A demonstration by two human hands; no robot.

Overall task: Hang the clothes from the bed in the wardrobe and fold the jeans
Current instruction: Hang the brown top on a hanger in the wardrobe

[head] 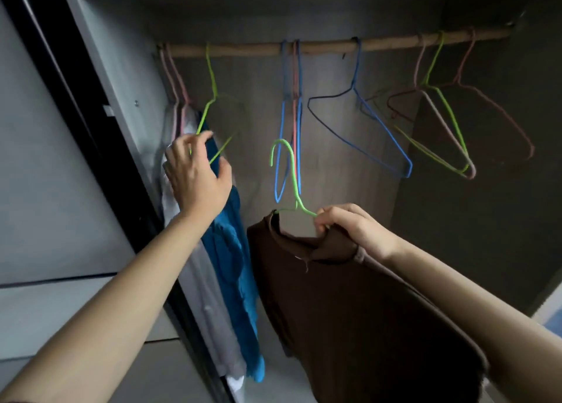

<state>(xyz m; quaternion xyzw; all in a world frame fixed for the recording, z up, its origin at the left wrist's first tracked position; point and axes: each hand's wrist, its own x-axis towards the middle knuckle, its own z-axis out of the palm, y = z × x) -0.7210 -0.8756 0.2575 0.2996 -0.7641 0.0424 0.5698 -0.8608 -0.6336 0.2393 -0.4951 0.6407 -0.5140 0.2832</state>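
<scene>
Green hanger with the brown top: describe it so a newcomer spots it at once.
Find the wooden rail overhead, then drop below its middle to the right hand. It pinches the green hanger carrying the brown top. Unlike the left green hanger and the far-right green hanger, its hook is off the rail.

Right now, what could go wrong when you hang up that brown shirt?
1. The brown shirt sits bunched on its green hanger, pinched by the right hand; it might slide off going up.
2. Its hook isn't on the rail yet and is close to the blue hangers, so it could snag them.
3. The left hand grips a hung hanger; tugging might unhook it.
</scene>
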